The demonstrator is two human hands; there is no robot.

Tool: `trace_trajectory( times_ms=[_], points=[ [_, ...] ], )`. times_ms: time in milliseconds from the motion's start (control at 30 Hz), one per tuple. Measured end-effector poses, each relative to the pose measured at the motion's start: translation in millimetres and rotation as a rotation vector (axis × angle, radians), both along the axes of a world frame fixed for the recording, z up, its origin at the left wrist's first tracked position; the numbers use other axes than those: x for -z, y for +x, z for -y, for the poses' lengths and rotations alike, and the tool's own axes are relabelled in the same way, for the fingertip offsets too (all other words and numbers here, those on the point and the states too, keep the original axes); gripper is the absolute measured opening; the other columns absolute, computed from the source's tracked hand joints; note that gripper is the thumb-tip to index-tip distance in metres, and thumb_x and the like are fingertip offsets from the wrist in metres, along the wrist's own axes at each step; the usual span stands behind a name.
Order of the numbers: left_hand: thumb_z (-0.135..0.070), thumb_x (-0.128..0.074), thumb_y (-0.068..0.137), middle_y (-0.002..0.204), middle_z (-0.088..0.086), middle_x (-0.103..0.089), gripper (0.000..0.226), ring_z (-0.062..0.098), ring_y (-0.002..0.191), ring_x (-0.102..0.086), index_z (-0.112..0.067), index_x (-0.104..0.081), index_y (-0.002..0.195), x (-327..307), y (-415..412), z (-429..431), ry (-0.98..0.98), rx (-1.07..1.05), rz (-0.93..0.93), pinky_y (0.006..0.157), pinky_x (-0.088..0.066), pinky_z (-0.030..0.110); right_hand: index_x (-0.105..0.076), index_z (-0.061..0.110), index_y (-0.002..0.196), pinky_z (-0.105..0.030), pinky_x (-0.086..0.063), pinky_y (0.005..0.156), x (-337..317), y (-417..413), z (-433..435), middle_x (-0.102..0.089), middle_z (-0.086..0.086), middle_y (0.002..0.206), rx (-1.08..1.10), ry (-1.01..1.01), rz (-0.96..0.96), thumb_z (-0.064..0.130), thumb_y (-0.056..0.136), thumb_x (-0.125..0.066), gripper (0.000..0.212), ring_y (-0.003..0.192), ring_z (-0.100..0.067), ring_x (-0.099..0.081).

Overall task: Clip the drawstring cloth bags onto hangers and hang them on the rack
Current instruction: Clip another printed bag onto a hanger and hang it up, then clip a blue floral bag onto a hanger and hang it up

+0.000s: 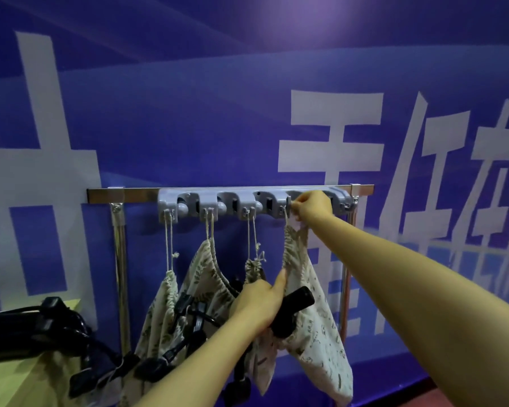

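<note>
A grey hook rack (212, 198) is fixed to a steel bar on the blue wall. Several patterned drawstring cloth bags hang from its hooks by their cords. My right hand (312, 205) pinches the cord of the rightmost bag (315, 327) at the fourth hook. My left hand (259, 301) grips a black clip hanger (291, 309) against that bag, thumb pointing up along its gathered edge. More black clip hangers (185, 327) hang among the middle bags (206, 274).
A heap of black hangers (53, 321) lies on a light wooden surface (27, 377) at the lower left. Two chrome posts (122, 274) stand under the bar. The rack's far right hook (346, 204) carries nothing. A red floor strip shows at the lower right.
</note>
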State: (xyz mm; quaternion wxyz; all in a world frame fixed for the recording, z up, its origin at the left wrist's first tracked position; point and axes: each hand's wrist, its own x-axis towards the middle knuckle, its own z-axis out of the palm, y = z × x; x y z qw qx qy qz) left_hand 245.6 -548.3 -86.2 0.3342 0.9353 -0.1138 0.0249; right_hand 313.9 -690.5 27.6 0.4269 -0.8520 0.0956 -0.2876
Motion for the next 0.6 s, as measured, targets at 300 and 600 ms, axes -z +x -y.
trace_trajectory(
  times_ms=[300, 600],
  points=[
    [-0.049, -0.04, 0.093, 0.093, 0.016, -0.067, 0.048, 0.033, 0.094, -0.064, -0.009, -0.062, 0.079, 13, -4, -6, 0.052, 0.048, -0.038, 0.075, -0.049, 0.034, -0.062, 0.006, 0.094, -0.043, -0.055, 0.075, 14, -25, -13, -0.067, -0.011, 0.084, 0.014, -0.201, -0.001, 0.018, 0.096, -0.044, 0.021, 0.076, -0.028, -0.064],
    [-0.039, -0.048, 0.093, 0.098, 0.014, -0.066, 0.033, 0.033, 0.099, -0.062, -0.01, -0.063, 0.09, -2, -58, -56, 0.144, -0.003, 0.086, 0.078, -0.047, 0.033, -0.055, -0.006, 0.081, -0.039, -0.042, 0.066, -2, -81, -61, -0.059, -0.024, 0.078, -0.156, -0.375, -0.017, 0.024, 0.097, -0.045, 0.035, 0.071, -0.033, -0.054]
  ],
)
